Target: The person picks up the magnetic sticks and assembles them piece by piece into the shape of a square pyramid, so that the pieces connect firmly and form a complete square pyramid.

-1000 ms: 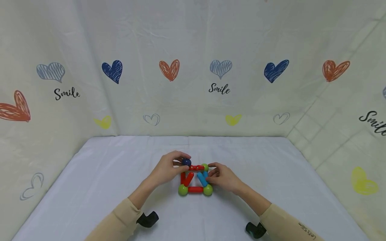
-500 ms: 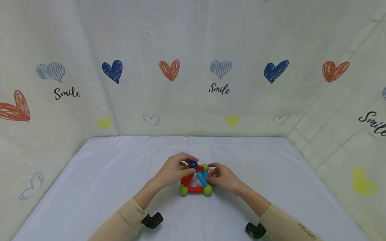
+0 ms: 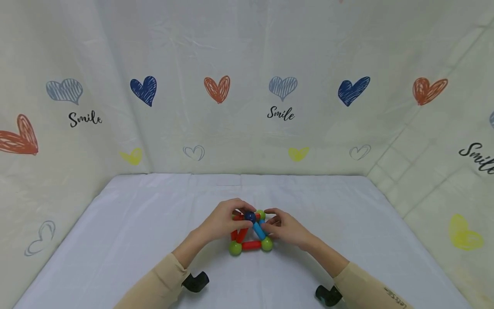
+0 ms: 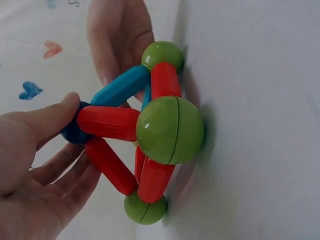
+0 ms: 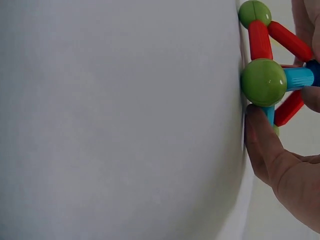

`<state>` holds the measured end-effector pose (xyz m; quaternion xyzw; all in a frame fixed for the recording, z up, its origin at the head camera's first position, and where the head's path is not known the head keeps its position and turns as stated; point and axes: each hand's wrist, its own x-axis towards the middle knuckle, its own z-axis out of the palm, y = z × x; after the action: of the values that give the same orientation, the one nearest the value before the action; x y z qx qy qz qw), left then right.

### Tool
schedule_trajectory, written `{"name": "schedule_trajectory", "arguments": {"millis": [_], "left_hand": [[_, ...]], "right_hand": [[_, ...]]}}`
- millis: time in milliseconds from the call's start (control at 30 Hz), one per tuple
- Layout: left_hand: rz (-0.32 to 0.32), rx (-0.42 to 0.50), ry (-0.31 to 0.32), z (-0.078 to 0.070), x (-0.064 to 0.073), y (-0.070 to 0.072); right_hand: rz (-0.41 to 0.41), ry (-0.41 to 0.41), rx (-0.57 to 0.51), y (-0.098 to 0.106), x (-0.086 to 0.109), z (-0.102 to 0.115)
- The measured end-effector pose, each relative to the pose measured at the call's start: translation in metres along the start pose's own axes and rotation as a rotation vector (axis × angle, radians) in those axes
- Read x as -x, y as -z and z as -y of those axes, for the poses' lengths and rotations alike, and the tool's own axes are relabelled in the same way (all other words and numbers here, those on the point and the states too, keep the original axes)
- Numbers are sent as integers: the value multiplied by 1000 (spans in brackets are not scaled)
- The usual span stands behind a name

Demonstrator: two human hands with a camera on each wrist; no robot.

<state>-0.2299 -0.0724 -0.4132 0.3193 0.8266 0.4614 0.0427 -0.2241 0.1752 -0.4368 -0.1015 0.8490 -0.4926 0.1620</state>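
A pyramid-like toy of magnetic rods and balls stands on the table, with red rods (image 4: 109,122), blue rods (image 3: 258,231) and green balls (image 4: 170,130) at its base corners. Several rods lean up to a dark blue ball (image 3: 250,216) on top. My left hand (image 3: 223,221) pinches that ball between thumb and fingers; in the left wrist view the thumb presses on its near side. My right hand (image 3: 287,229) holds the right side of the toy. In the right wrist view its fingertips (image 5: 257,117) are at a base blue rod, right beside a green ball.
The table (image 3: 162,206) has a white cloth. Behind it hangs a pale backdrop (image 3: 247,51) printed with hearts and words. Near each cuff, a black curved device (image 3: 196,282) shows over the cloth.
My left hand has moved the dark blue ball right and toward me, from the far left corner to the tops of the leaning rods. The base has shifted slightly; my right hand stays almost still.
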Motion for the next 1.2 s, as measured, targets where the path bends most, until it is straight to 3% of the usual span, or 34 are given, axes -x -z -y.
{"name": "schedule_trajectory", "arguments": {"millis": [233,1000,1200], "left_hand": [[63,31,7,8,3,3],[101,64,-17,15,-3,7],[68,66,38,21,4,10]], "right_hand": [[30,-14,2,1,2,1],[-5,-13,-55,2,7,0],[15,-14,-51,16,12,0]]}}
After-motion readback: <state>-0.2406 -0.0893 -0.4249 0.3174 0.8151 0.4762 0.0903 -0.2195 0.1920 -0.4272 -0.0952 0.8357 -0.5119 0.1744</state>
